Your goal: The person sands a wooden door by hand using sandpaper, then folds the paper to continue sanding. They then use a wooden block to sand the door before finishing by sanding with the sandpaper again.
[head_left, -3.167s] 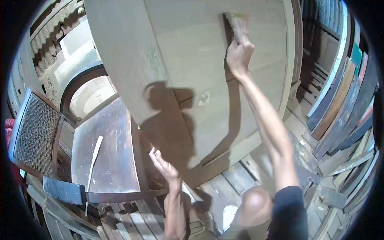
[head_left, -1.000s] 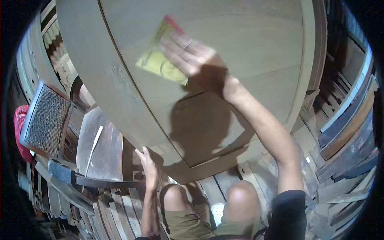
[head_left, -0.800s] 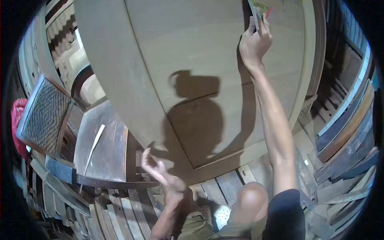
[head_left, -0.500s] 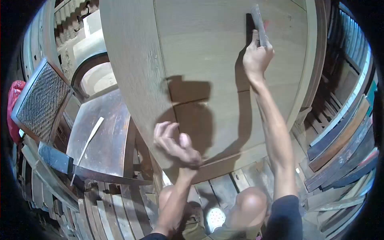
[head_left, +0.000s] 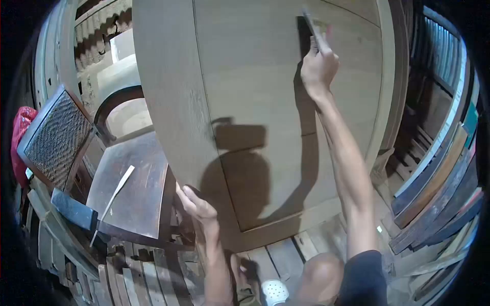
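A large upright wooden panel [head_left: 286, 92] with framed grooves fills the middle of the head view. High on its face, my right hand [head_left: 319, 71] is closed around a thin, flat grey piece [head_left: 315, 33] held on edge. A pinkish and yellowish bit shows just beside that piece; its exact kind cannot be made out. At the panel's lower left edge, my left hand [head_left: 199, 206] has its fingers curled at the rim, with some fingertips hidden. Shadows of my head and right arm fall across the panel.
To the left stands a wooden chair [head_left: 130, 178] with a woven back [head_left: 58, 140], and a pale thin stick [head_left: 115, 196] lies on its seat. A red bag [head_left: 21, 140] hangs behind it. Curved wooden pieces [head_left: 434, 183] are stacked at the right. Slatted boards [head_left: 286, 257] form the floor.
My left hand has gone down and left from in front of the panel to its edge. My right hand, still holding the grey piece, sits slightly further left in view.
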A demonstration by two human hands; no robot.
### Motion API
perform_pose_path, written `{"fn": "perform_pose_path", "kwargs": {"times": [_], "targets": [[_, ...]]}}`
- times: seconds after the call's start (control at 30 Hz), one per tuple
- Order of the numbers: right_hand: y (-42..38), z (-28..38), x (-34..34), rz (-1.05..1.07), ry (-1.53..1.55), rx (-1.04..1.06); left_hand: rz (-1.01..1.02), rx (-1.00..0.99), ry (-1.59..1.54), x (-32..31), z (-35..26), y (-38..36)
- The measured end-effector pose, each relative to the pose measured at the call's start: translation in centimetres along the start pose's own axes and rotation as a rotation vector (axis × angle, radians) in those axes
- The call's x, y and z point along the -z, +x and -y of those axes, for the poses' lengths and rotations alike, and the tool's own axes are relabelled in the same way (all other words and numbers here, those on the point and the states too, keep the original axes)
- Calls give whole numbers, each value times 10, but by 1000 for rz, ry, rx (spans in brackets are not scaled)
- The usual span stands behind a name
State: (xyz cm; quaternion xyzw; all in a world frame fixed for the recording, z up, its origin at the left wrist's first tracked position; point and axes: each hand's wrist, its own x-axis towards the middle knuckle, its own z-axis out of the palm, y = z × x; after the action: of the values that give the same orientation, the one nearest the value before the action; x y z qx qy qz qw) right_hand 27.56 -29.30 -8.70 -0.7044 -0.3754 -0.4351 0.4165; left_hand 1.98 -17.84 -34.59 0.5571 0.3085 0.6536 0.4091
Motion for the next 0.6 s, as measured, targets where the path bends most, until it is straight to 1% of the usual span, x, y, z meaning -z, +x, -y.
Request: {"fn": "perform_pose_path", "kwargs": {"times": [0.03,0.07,0.1,0.13,0.17,0.23,0.27,0.3,0.33,0.37,0.4,0.43,0.5,0.53,0.57,0.6], "targets": [[1,9,-8,-16,-20,33,-66,-103,142,2,8,1],[3,18,-16,-33,-41,65,-70,-71,168,4,12,0],[-2,24,-28,-220,-39,507,-74,-43,188,4,12,3],[1,19,-28,-158,-21,735,-111,-25,128,5,16,4],[4,24,-16,-84,-8,955,-133,4,152,7,25,4],[24,15,-7,55,125,90,-151,-17,120,6,39,0],[41,11,-28,-374,115,34,-196,11,152,1,42,2],[35,1,-45,-348,69,310,-232,37,196,2,43,3],[29,17,-52,-335,23,585,-115,88,192,7,27,2],[28,27,-55,-318,-23,863,-156,43,199,3,34,4],[33,28,-49,-317,18,798,-196,5,217,0,48,4],[37,28,-43,-317,61,733,-232,-33,242,4,45,5],[50,21,-30,-289,67,203,-157,36,162,6,39,1],[53,31,-24,-9,-8,-1,-100,63,157,11,38,0],[50,36,-37,-36,-216,218,-43,78,149,14,38,3],[48,41,-43,-155,-104,610,-109,83,87,10,35,5]]}}
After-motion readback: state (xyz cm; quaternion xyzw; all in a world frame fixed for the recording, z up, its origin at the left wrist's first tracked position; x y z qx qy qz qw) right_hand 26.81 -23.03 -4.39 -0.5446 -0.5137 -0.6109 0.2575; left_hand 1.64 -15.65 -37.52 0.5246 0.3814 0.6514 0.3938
